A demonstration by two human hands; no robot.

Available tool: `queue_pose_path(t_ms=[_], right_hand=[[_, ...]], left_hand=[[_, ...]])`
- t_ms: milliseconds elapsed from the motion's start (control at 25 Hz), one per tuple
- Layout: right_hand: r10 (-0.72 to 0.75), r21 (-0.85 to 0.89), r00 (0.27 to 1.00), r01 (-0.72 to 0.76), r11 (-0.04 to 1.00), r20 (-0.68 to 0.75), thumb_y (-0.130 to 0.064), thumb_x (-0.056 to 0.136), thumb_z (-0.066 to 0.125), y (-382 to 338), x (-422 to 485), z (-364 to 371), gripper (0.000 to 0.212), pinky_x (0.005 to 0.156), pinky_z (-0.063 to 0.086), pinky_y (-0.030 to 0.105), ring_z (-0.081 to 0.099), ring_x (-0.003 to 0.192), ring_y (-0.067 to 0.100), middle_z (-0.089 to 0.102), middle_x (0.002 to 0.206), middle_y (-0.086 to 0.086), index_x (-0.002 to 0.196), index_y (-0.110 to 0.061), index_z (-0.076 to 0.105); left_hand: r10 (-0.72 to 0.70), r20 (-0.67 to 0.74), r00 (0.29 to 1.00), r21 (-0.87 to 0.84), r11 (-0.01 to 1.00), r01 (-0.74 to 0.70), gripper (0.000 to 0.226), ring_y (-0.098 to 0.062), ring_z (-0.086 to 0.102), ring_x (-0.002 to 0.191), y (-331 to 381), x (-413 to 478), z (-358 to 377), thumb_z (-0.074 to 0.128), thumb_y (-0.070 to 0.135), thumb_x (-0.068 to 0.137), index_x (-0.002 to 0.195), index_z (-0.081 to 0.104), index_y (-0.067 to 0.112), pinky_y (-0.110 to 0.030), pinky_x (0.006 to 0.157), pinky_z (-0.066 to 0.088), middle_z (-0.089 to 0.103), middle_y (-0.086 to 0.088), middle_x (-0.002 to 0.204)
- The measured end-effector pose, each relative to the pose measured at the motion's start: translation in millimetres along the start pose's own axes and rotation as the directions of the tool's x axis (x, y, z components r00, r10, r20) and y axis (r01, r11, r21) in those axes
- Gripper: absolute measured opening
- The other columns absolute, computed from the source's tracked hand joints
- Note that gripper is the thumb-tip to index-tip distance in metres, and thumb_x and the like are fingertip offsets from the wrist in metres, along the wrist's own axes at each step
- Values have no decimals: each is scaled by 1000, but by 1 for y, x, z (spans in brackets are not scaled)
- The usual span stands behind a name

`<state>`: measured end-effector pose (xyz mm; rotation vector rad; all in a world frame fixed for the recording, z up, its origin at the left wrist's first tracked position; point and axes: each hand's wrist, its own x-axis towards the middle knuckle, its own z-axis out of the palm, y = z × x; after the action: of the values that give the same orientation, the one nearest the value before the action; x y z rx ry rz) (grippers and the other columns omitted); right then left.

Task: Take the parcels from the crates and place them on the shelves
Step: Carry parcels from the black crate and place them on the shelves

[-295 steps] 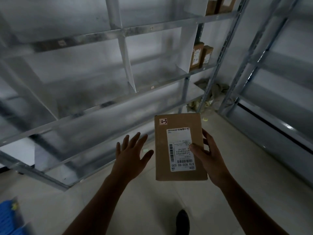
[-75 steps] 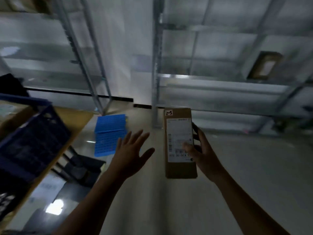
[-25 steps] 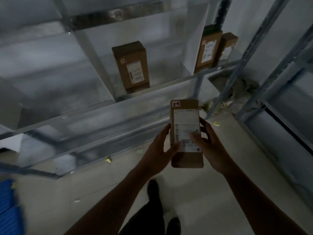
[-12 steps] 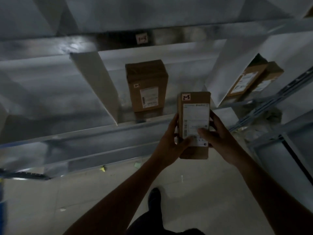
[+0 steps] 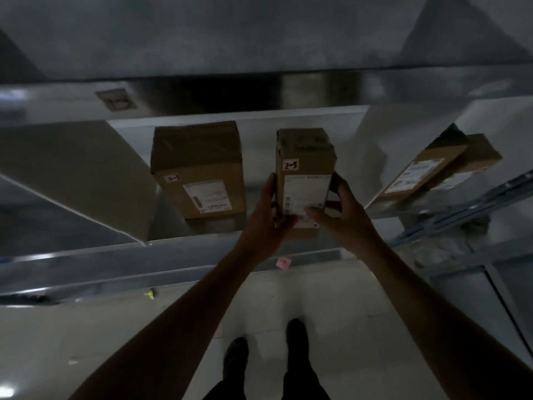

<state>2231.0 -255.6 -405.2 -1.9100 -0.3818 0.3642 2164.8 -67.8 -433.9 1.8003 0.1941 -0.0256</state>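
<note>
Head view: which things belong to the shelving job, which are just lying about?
Job: held parcel marked 2-3, gripped by left hand and right hand; shelf; standing parcel already on it; two parcels in the next bay.
Lying about: pink slip below the shelf; yellow scrap on the floor.

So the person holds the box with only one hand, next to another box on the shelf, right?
Not one hand: the head view shows both the left hand and right hand holding the box, next to the other box on the shelf.
</note>
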Motion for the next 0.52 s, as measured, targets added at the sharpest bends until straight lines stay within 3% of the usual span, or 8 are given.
queue_pose_path(t_ms=[80, 200, 360, 520], right_hand=[[-57, -11, 998, 57, 998, 35, -38, 84, 82, 17, 23, -2, 91, 86, 60, 23, 58, 125, 0, 48, 147, -26, 152, -57, 23], [-120, -26, 990, 122, 992, 76, -22, 88, 80, 42, 54, 1, 95, 89, 59, 22, 50, 138, 19, 38, 161, 1, 161, -34, 19], [-163, 21, 975, 162, 987, 148, -14, 92, 76, 63, 78, 6, 95, 89, 55, 15, 46, 142, 21, 29, 165, 7, 164, -25, 15], [-179, 45, 973, 174, 984, 148, -14, 96, 70, 68, 86, 8, 89, 100, 58, 39, 44, 145, 27, 27, 166, 8, 164, -26, 14]], left_hand=[[-42, -68, 997, -29, 999, 40, 100, -13, 46, 141, -5, 18, 5, 71, 10, 93, 163, 3, 30, -32, 104, 53, 41, -2, 158], [-63, -154, 986, -10, 998, 62, 94, -17, 46, 141, -16, 38, 9, 72, 7, 91, 163, 13, 24, -15, 94, 52, 45, -6, 155], [-81, -250, 965, 10, 996, 86, 87, -18, 43, 143, -28, 55, 12, 71, 9, 93, 161, 18, 23, -7, 92, 48, 43, -7, 157], [-88, -300, 950, 66, 991, 113, 85, -16, 43, 142, -29, 61, 16, 71, 13, 93, 160, 19, 21, -8, 95, 48, 45, -7, 155]])
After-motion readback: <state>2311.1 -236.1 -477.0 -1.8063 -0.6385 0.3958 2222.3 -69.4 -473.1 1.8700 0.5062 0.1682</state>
